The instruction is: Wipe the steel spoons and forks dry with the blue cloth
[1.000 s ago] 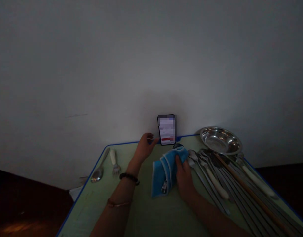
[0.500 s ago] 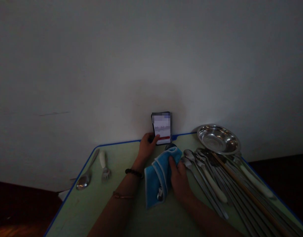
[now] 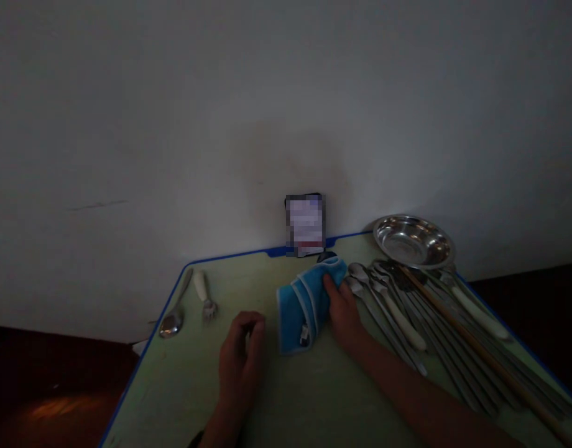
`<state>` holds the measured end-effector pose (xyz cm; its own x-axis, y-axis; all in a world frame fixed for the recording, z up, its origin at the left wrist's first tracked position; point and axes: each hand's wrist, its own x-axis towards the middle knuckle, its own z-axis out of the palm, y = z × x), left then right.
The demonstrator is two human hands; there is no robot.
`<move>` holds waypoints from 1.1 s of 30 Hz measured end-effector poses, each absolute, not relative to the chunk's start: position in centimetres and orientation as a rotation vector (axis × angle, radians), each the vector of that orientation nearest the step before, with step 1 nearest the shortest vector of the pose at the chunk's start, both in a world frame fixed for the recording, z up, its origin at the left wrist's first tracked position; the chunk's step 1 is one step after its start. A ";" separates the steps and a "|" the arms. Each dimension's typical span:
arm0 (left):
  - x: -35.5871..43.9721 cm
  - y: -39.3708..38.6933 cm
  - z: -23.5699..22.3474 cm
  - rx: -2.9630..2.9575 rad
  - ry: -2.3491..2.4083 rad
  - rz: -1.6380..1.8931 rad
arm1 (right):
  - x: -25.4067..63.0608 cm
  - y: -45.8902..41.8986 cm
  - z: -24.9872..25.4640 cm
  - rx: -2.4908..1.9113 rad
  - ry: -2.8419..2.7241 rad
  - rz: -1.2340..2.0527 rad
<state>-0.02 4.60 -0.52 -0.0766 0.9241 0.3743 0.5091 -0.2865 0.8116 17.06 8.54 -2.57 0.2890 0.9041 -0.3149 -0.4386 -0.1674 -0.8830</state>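
Observation:
My right hand [image 3: 344, 311] is closed on a folded blue cloth [image 3: 290, 317] with a pale edge and a small tag. A dark rounded thing [image 3: 326, 256] pokes out behind the cloth's top; its kind is hidden. My left hand [image 3: 242, 354] hovers over the green tabletop [image 3: 309, 398], left of the cloth, loosely curled with thumb and fingers apart and nothing in it. Past the cloth, a phone [image 3: 306, 224] leans upright against the wall, its screen blurred. Just right of my right hand lie metal spoons [image 3: 360, 272] and a white-handled utensil [image 3: 405, 326].
A shiny metal bowl [image 3: 414, 241] stands at the back right. In front of it lie several long metal utensils and a wooden chopstick-like stick [image 3: 472, 336]. On the left are a spoon [image 3: 171, 323] and a white-handled fork [image 3: 202, 289]. A blue rim [image 3: 221, 256] edges the table by the wall.
My left hand has left the phone and drawn back toward me. My right hand still grips the cloth. The whole view has tilted slightly downward.

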 end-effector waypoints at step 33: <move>-1.1 3.2 0.1 2.159 1.100 0.818 | 16.6 8.6 -2.2 -1.013 -0.268 1.495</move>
